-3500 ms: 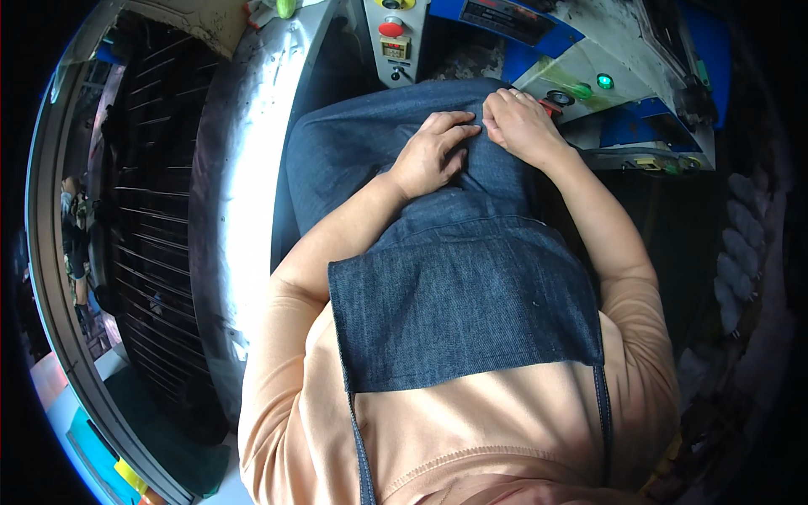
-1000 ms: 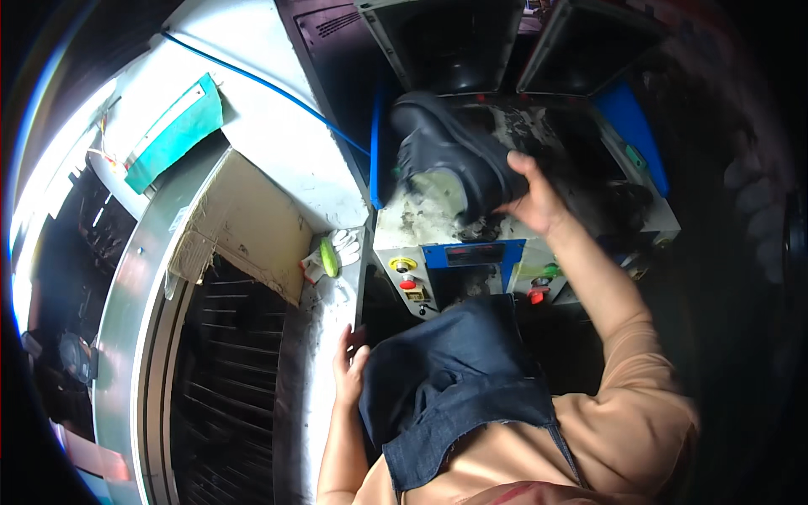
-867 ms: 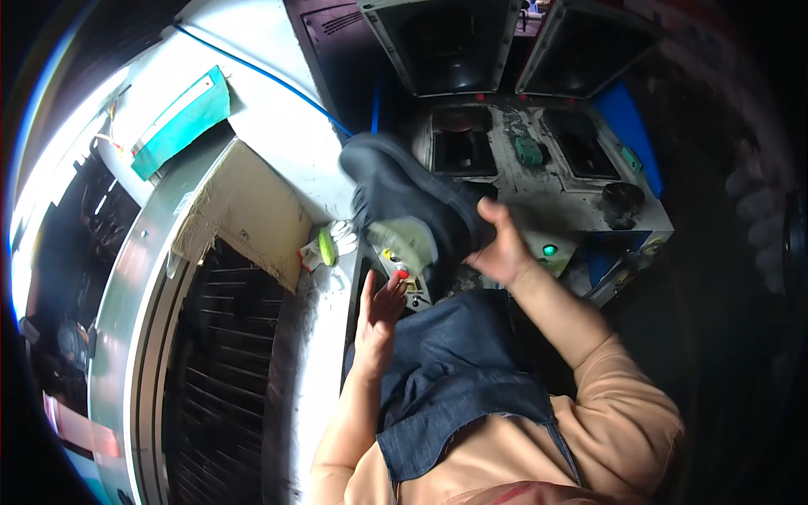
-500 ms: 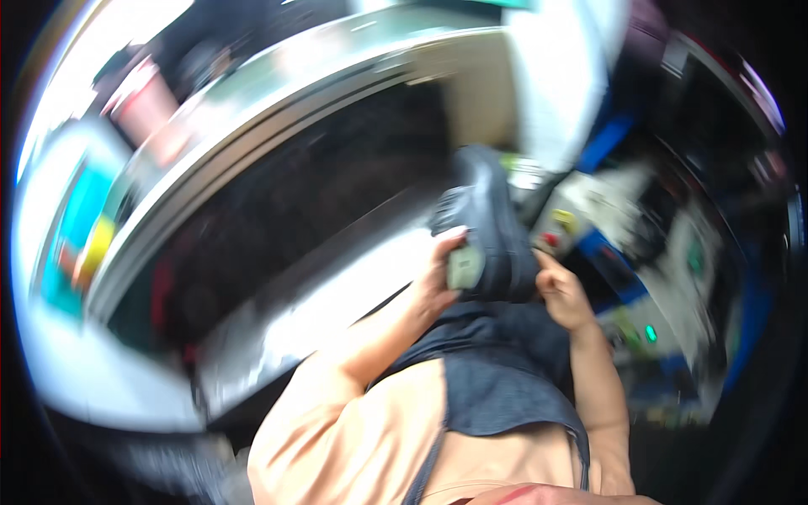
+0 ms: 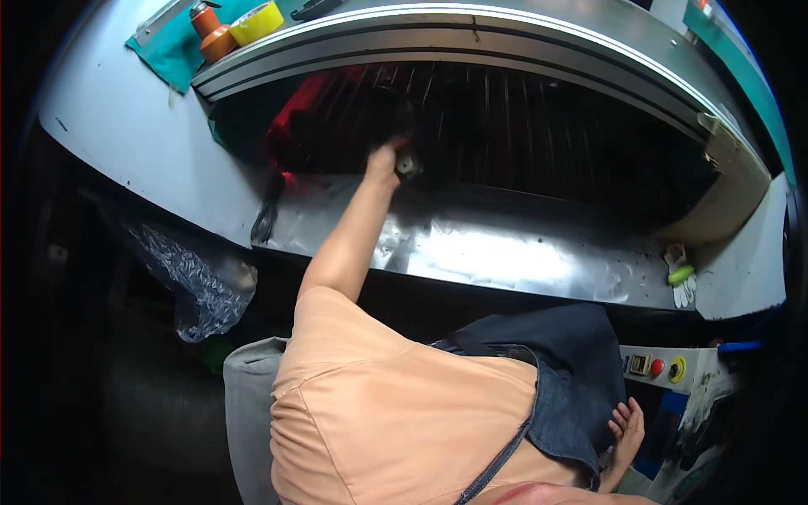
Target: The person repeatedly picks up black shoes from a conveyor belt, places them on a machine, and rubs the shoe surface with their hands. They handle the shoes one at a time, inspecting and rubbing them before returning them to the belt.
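Observation:
My left arm stretches away from me over a shiny metal sill into a dark, wide opening. There my left hand (image 5: 385, 163) is closed on a black shoe (image 5: 392, 114), which mostly melts into the shadow. A pale round end (image 5: 407, 163) shows at the shoe's near side, beside my fingers. My right hand (image 5: 624, 427) hangs low at the right, next to the dark blue apron (image 5: 576, 379). Its fingers are loosely bent and apart, with nothing in them.
The metal sill (image 5: 471, 248) runs along the opening, under a long metal frame (image 5: 471, 38). Red light glows inside at the left. White gloves with a green item (image 5: 680, 275) lie at the sill's right end. A control panel with a red button (image 5: 657, 367) is nearby; a yellow tape roll (image 5: 257, 23) sits above.
The view has swung right-to-left toward the opening. My left hand has carried the shoe from in front of my body into it. My right hand has left the shoe and dropped beside the apron.

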